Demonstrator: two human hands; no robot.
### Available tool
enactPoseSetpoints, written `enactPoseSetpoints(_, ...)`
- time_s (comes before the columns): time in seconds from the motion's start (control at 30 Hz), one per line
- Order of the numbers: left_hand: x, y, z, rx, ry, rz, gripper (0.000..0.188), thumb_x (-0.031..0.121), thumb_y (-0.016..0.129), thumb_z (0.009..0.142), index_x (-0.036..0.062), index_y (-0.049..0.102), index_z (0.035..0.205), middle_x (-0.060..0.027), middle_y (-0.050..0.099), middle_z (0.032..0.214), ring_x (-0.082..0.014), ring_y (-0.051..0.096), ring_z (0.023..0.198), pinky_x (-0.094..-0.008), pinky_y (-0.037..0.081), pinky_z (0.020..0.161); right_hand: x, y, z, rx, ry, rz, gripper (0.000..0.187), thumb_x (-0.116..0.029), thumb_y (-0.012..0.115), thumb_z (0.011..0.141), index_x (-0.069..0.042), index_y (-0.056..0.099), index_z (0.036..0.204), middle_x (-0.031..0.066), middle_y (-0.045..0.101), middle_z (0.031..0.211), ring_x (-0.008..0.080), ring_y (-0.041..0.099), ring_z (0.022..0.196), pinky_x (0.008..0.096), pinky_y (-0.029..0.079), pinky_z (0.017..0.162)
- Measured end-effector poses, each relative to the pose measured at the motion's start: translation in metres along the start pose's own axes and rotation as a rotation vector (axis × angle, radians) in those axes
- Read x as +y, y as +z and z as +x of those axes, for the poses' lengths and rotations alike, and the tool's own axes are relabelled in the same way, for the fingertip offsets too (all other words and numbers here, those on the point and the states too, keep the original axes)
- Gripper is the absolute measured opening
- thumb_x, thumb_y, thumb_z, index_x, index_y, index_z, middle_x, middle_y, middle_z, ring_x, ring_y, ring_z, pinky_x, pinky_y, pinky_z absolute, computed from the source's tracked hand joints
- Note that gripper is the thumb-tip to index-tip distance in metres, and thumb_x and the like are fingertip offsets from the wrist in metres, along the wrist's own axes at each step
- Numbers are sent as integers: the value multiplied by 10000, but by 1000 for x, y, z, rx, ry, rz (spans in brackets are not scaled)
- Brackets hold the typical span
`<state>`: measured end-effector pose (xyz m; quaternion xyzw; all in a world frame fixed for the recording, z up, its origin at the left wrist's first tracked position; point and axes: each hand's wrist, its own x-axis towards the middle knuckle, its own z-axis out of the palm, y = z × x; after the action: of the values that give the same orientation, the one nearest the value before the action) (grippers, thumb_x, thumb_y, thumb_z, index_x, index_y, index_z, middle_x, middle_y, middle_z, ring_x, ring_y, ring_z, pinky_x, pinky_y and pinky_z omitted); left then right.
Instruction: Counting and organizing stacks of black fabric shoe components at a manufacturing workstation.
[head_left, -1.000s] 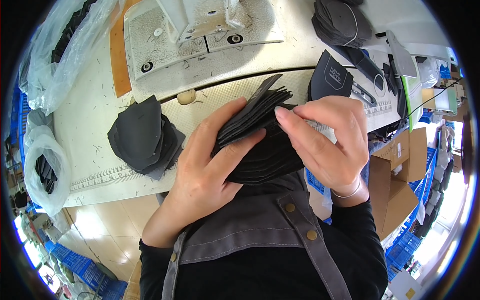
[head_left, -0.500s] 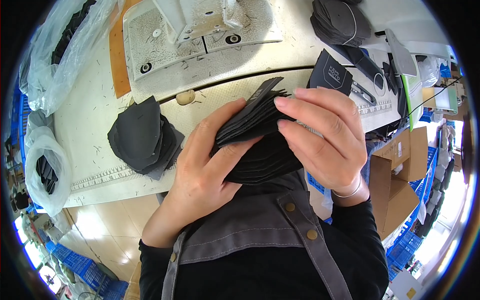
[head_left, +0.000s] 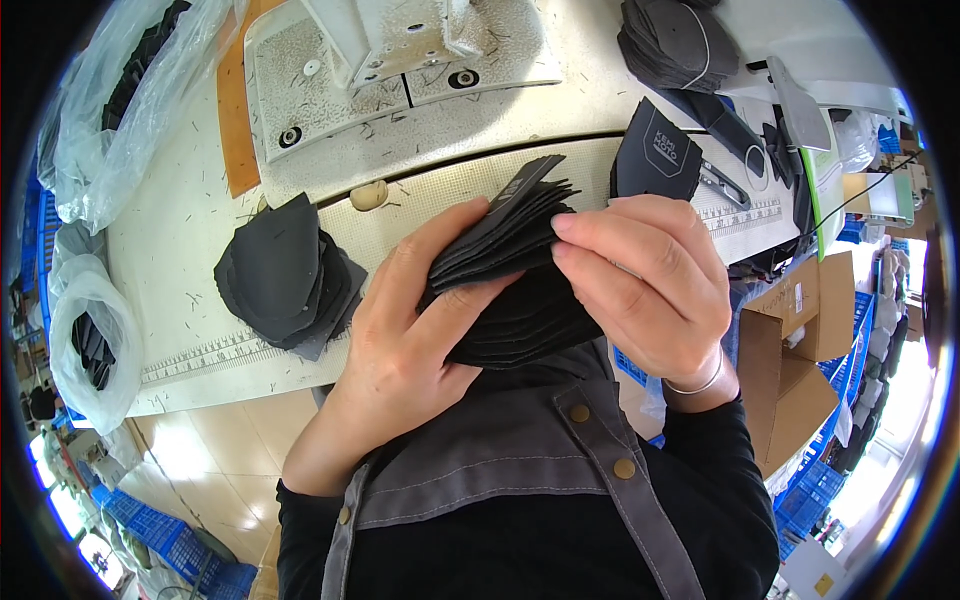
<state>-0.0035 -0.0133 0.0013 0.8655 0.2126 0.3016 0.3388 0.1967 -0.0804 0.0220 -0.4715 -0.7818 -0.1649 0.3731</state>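
Observation:
In front of my chest, a thick stack of black cut fabric pieces (head_left: 500,240) is fanned at its right edge, and its top piece bears pale print. My left hand (head_left: 400,345) is closed round the stack's left end, fingers above and thumb below. A lower bundle of the same black pieces (head_left: 530,325) hangs under that thumb. My right hand (head_left: 650,280) has thumb and fingertips pinched at the stack's right edge; the bit of fabric between them is barely visible. A loose pile of black pieces (head_left: 275,270) lies left of my hands. One printed black piece (head_left: 655,155) rests beyond my right hand.
A white sewing machine bed (head_left: 400,100) takes up the table's far side. Nearby are a snap-off knife (head_left: 725,185), a tied black bundle (head_left: 675,45) and an orange strip (head_left: 238,120). Plastic bags (head_left: 95,340) hang at left; a cardboard box (head_left: 795,370) stands at right.
My right hand has drawn its fingertips together and slid slightly down along the stack's right edge. My left hand and the stack have barely moved.

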Motion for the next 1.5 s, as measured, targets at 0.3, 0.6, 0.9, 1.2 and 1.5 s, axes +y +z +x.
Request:
enactPoseSetpoints(0.3, -1, -1, 1, -15, 17, 57, 368, 63, 775, 661, 6, 699, 1016, -225, 526, 1291, -355, 592, 1126, -373, 476, 938, 0, -1, 0, -4, 2, 4, 265, -86, 654, 535, 15, 647, 780, 103, 640, 882, 219, 618, 722, 279, 488, 577)
enactPoseSetpoints(0.6, 0, -3, 2, -23, 13, 59, 374, 64, 772, 655, 8, 700, 1018, -231, 521, 1295, -358, 581, 1143, -381, 465, 953, 1, 0, -2, -4, 6, 9, 247, -76, 654, 540, 19, 633, 767, 121, 647, 903, 227, 625, 725, 279, 492, 574)
enactPoseSetpoints(0.9, 0, 1, 1, 10, 24, 27, 506, -36, 695, 542, 29, 680, 1044, -229, 517, 1299, -376, 582, 1107, -397, 479, 901, 3, 4, -3, 41, 2, 22, 226, -86, 649, 545, 16, 608, 742, 131, 652, 931, 250, 641, 778, 296, 514, 585)
enactPoseSetpoints(1.2, 3, 0, 2, -1, 11, 52, 497, -51, 674, 529, 19, 686, 1021, -230, 518, 1296, -382, 577, 1122, -401, 477, 916, 0, 3, -5, 53, 30, 36, 242, -96, 651, 547, 2, 626, 766, 107, 616, 878, 250, 639, 789, 310, 517, 613)
enactPoseSetpoints(1.5, 2, 0, 2, -10, 4, 54, 510, -47, 675, 523, 21, 684, 1027, -230, 513, 1301, -384, 572, 1130, -405, 475, 918, 1, 4, -5, 53, 21, 11, 240, -98, 650, 554, -2, 634, 774, 90, 617, 863, 260, 639, 839, 318, 523, 636)
